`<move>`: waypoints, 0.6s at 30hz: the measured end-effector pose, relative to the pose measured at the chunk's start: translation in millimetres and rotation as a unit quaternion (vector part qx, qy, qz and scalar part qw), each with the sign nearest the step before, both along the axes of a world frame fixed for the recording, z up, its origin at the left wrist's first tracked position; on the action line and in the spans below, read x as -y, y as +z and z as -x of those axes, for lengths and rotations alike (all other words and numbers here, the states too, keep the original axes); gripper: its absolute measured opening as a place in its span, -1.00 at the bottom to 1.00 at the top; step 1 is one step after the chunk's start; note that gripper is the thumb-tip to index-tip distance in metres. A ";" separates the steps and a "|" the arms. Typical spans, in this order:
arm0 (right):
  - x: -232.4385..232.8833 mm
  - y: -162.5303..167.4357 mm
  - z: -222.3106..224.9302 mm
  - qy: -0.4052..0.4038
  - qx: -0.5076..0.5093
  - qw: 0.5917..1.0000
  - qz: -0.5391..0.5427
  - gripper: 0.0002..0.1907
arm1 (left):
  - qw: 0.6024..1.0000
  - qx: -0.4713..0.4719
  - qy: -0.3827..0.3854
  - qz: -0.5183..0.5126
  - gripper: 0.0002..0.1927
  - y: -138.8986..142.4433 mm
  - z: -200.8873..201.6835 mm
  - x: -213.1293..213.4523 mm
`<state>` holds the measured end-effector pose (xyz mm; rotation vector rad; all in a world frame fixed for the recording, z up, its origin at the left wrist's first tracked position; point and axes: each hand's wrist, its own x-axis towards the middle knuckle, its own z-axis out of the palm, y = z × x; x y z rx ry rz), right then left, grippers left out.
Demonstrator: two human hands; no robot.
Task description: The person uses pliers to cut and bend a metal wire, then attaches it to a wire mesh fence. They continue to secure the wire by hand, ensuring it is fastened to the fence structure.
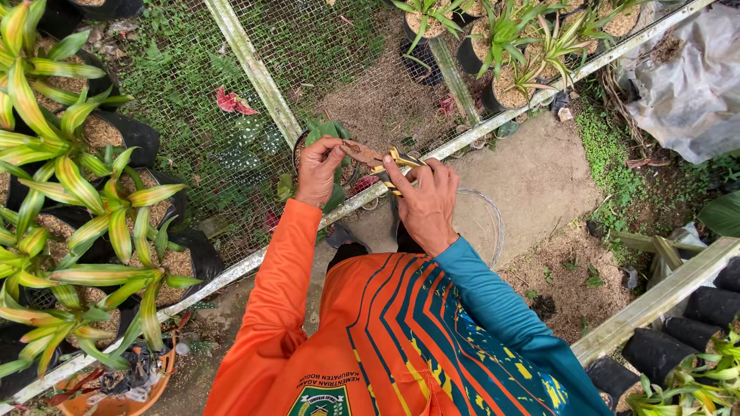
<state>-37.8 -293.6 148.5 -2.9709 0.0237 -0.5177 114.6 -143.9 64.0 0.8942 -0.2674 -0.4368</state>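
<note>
My left hand (318,169) pinches the end of a dry brown leaf (361,152) above a small black pot with a green plant (327,132). My right hand (422,200) grips a pair of yellow-and-black handled cutters (399,163), whose jaws sit at the brown leaf. Both hands are held over the metal edge of a wire-mesh bench (254,92). My sleeves are orange on the left and teal on the right.
Yellow-green striped plants in black pots (85,208) crowd the left. More potted plants (509,46) stand at the top right. A red leaf (235,102) lies on the mesh. A concrete path (532,177), a grey plastic sheet (686,77) and a wooden bench rail (655,300) lie to the right.
</note>
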 end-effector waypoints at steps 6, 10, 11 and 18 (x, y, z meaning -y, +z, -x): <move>2.2 -2.0 0.7 0.004 0.006 1.000 -0.001 -0.22 | 0.999 -0.031 -0.012 0.016 -0.88 3.4 -0.8 0.6; 3.3 -5.6 0.4 0.010 0.007 1.000 -0.003 -0.21 | 0.998 -0.055 -0.024 0.015 -0.87 5.1 -0.4 -0.4; 3.7 -6.6 0.1 0.014 0.003 1.000 -0.010 -0.21 | 0.998 -0.056 -0.025 0.015 -0.87 4.8 -0.3 -0.8; 5.9 -9.0 -1.5 0.013 -0.054 0.997 -0.048 -0.22 | 0.997 -0.047 -0.060 -0.011 -0.84 -1.1 -5.0 -4.7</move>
